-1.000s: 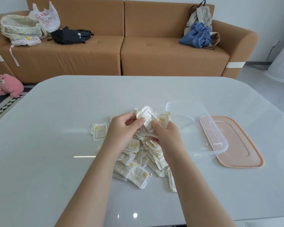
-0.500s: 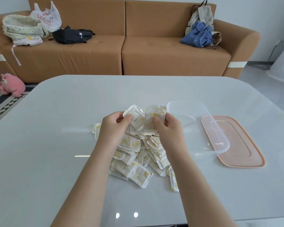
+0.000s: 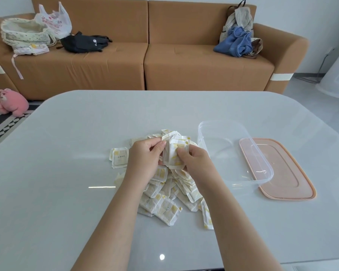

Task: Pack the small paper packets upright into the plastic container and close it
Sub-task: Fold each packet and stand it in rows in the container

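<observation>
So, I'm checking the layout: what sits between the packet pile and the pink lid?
In the head view, the clear plastic container stands there, open and holding nothing, with the packet pile on its left and the pink lid on its right.

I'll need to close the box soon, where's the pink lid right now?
In the head view, the pink lid lies flat on the right side of the table, just right of the clear container.

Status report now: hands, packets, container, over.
Left hand and right hand both grip a packet stack above the packet pile. Plastic container open, empty; pink lid lies right of it. Nothing blocks it.
</observation>
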`<state>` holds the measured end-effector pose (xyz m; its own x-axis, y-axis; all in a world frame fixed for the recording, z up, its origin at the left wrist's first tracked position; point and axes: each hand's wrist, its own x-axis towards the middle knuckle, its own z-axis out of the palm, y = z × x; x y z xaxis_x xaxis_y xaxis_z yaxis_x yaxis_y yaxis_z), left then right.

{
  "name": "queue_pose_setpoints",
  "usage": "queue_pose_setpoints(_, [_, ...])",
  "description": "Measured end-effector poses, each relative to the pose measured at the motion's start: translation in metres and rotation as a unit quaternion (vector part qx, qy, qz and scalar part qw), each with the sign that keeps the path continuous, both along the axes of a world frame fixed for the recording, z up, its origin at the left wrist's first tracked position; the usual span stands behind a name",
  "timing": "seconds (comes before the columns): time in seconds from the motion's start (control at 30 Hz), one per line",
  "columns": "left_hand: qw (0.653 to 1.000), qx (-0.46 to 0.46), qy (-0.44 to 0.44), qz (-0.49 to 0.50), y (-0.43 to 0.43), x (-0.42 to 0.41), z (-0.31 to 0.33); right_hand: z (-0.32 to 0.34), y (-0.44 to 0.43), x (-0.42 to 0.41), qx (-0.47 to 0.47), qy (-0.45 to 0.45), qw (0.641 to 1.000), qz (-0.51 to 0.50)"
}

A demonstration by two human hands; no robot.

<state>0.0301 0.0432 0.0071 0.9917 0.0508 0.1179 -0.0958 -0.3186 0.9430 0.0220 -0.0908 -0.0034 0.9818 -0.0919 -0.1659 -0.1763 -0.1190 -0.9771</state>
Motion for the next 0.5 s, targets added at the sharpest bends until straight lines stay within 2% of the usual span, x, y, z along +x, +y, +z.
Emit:
queue_pose_setpoints(0.07, [0.999,0.039,-0.026,0.004,0.000,0.002,-0.002,0.001,-0.001,-0.001,-0.055,-0.056,0.997,-0.013])
queue_pose_setpoints(0.13, [0.998,0.057,-0.033,0.003,-0.002,0.002,-0.003,0.000,-0.001,-0.002,-0.153,-0.127,0.979,-0.038])
queue_pose_setpoints(0.2, [0.999,0.051,0.001,-0.009,-0.004,0.001,-0.003,-0.005,-0.002,-0.002,-0.267,-0.161,0.948,-0.060])
queue_pose_setpoints(0.27, [0.997,0.017,0.055,-0.049,-0.008,-0.001,-0.003,-0.009,-0.001,-0.001,-0.353,-0.154,0.921,-0.064])
queue_pose_setpoints(0.33, [0.992,-0.016,0.090,-0.082,-0.011,-0.001,-0.005,-0.011,-0.001,-0.001,-0.358,-0.143,0.921,-0.057])
queue_pose_setpoints(0.5, [0.984,-0.052,0.143,-0.091,-0.006,0.007,-0.011,-0.016,0.000,0.001,-0.294,-0.111,0.949,-0.026])
